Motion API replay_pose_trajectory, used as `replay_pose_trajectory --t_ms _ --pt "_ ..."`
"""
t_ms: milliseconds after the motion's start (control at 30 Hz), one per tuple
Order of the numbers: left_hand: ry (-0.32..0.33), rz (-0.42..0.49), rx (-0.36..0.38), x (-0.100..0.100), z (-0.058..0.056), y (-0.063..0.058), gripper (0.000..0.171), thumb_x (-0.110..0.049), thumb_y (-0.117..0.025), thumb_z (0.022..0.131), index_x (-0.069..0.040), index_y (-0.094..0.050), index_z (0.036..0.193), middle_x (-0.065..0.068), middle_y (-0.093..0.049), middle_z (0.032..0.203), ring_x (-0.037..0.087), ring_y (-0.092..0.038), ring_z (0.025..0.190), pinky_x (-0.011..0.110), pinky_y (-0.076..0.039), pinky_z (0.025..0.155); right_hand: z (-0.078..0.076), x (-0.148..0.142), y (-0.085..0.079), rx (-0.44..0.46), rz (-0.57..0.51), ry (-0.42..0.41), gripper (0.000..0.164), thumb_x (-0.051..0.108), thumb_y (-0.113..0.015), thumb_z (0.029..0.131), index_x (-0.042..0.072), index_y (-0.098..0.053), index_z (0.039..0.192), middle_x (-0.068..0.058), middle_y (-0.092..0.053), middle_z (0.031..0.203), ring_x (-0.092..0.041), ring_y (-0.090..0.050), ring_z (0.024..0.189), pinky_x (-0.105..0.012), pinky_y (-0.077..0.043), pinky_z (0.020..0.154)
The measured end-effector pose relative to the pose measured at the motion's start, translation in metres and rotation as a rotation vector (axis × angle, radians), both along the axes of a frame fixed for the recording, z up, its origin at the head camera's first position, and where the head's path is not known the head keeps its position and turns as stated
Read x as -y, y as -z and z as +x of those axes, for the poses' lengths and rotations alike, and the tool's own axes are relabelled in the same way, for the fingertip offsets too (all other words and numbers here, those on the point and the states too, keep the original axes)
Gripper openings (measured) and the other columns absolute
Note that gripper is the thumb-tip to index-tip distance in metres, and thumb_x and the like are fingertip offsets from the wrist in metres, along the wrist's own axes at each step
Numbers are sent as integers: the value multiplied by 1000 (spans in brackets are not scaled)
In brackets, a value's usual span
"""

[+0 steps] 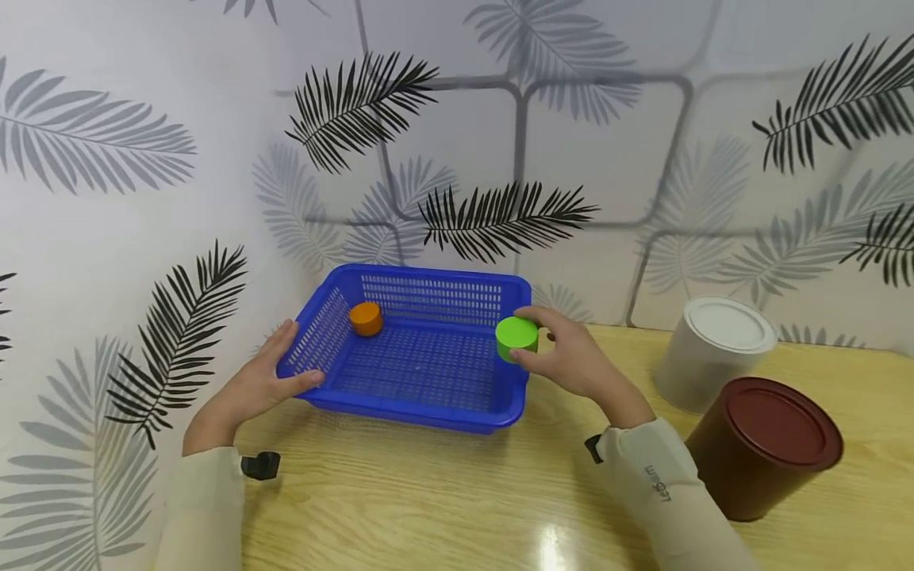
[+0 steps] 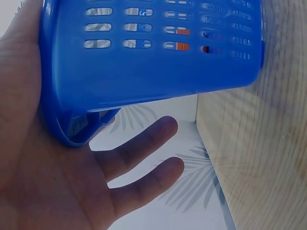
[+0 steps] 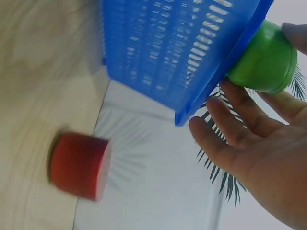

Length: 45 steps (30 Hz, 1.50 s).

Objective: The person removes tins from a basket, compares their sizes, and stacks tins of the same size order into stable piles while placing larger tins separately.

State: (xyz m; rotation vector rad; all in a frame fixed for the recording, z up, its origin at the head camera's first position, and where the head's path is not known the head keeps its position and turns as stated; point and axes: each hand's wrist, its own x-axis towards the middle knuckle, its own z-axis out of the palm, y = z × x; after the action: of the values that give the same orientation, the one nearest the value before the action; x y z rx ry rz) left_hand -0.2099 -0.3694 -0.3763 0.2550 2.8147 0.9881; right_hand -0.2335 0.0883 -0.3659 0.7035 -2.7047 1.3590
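A blue plastic basket (image 1: 417, 406) with slotted walls stands on the table. My left hand (image 1: 253, 386) rests against its left front corner, thumb along the front rim and fingers by the left side; in the left wrist view two fingers stretch out straight. With thumb and fingers my right hand (image 1: 574, 355) pinches a small round green tub (image 1: 516, 335) at the basket's right rim, and the other fingers spread below it in the right wrist view. Inside, at the back left corner, sits a small orange tub (image 1: 366, 319).
A small red tub (image 3: 79, 165) stands on the table right of the basket, mostly hidden by my right hand in the head view. Farther right are a white can (image 1: 714, 349) and a large dark red can (image 1: 764, 444). A leaf-patterned wall (image 1: 593, 159) rises behind the basket.
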Motion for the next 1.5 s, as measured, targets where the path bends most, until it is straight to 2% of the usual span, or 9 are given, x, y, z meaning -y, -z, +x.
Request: replay_pose_trajectory --t_ms 133,200,267,367,500,667,867,1000,1500 --pt "-8 11 18 0 2 0 108 -51 -68 93 -15 4 163 11 11 168 43 9 151 74 -6 110 6 -16 1 -14 0 38 55 20 -76 91 2 -56 139 -13 -61 125 -29 -59 104 -48 -51 91" --pt "-6 13 23 0 2 -1 107 -50 -68 93 -15 5 163 10 11 168 44 9 150 75 -6 110 6 -27 0 -18 20 98 54 20 -75 91 2 -56 138 -14 -62 121 -30 -61 101 -46 -52 86" --pt "-4 14 24 0 2 -2 107 -50 -68 93 -15 5 163 10 12 168 44 10 150 76 -6 109 4 -39 0 -8 48 180 54 22 -74 92 0 -55 138 -17 -63 120 -33 -61 104 -46 -51 85" --pt "3 8 21 -1 0 -3 107 -50 -67 94 -15 6 163 11 12 168 44 10 150 76 -7 108 0 -55 3 62 71 281 61 26 -71 94 -1 -48 144 -22 -59 129 -39 -57 117 -51 -49 91" --pt "24 12 16 -3 -3 -1 106 -48 -67 95 -13 6 163 12 12 168 44 10 150 76 -7 109 -6 -69 16 159 84 341 70 29 -69 96 -2 -39 150 -26 -52 139 -43 -50 125 -54 -47 96" --pt "36 16 4 -1 -4 2 106 -48 -68 94 -12 5 163 12 12 168 44 9 150 75 -7 110 -15 -69 33 179 121 350 70 28 -68 96 -3 -38 152 -29 -51 139 -44 -51 124 -54 -47 97" --pt "39 2 -5 -2 -5 -2 107 -49 -68 94 -11 4 163 11 12 168 43 9 151 74 -6 110 -17 -71 47 137 228 285 69 20 -68 96 0 -32 152 -29 -57 129 -44 -58 113 -56 -46 95" --pt "34 -14 -1 -1 -5 -2 108 -50 -68 94 -11 5 163 13 11 168 43 9 151 74 -6 110 -16 -69 49 122 232 266 70 17 -69 95 1 -31 152 -30 -58 128 -44 -59 109 -56 -47 93" --pt "24 -3 6 -1 -5 -2 107 -50 -67 94 -11 4 163 14 10 168 41 11 151 73 -4 111 -23 -62 51 112 228 309 73 15 -73 93 0 -33 152 -31 -57 129 -42 -60 108 -54 -48 93"
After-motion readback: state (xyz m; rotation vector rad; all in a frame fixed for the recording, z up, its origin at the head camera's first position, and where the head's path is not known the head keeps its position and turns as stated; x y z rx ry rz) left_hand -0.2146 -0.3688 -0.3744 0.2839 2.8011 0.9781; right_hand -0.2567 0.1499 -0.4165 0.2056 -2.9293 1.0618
